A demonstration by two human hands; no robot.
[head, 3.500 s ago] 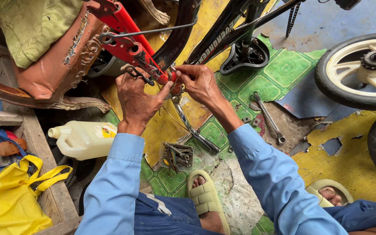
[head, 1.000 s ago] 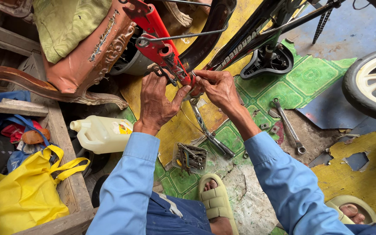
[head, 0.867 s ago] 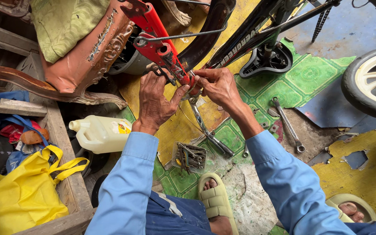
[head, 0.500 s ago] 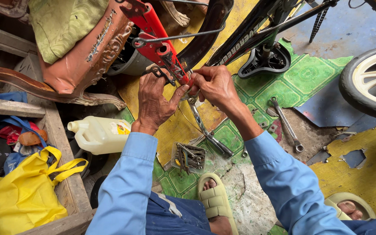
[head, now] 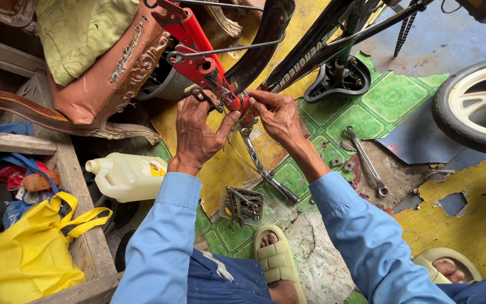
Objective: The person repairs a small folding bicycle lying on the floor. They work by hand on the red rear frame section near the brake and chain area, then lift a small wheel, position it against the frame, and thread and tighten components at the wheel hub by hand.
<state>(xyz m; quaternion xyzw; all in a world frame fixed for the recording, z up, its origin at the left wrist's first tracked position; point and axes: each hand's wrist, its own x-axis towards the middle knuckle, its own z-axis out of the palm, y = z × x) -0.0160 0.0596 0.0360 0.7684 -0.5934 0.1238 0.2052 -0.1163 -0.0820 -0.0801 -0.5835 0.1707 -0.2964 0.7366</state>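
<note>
At the lower end of the red bicycle frame [head: 201,59], where it slants down from the top of the view toward the middle, both hands meet. The left hand [head: 197,132] has its palm turned away from the camera, fingers [head: 189,107] curled up against the red tube and thumb stretched toward the right, touching the frame's end. The right hand [head: 277,115] comes in from the other side, its fingers bent and pinched closed around the same end of the frame (what exactly sits between the fingertips is too small to tell). Just under the two hands a chrome crank arm [head: 262,169] hangs down and to the right, its far end near the floor.

Both arms wear light blue sleeves. Beneath them, on the cracked green and yellow floor covering [head: 389,101], lies a small clear tray of tools [head: 243,205], just beside the person's foot in a pale green sandal [head: 277,259]. A wrench [head: 367,160] lies on the floor to the right of the right forearm, well apart from the hands. A white plastic jug [head: 127,177] rests on its side to the left of the left sleeve, and a yellow bag [head: 26,253] sits in the lower left corner by a wooden plank. A black saddle [head: 336,81] lies upside down beyond the right hand, under a black bicycle frame [head: 316,48]. A wheel with a white rim [head: 471,107] shows at the right edge.
</note>
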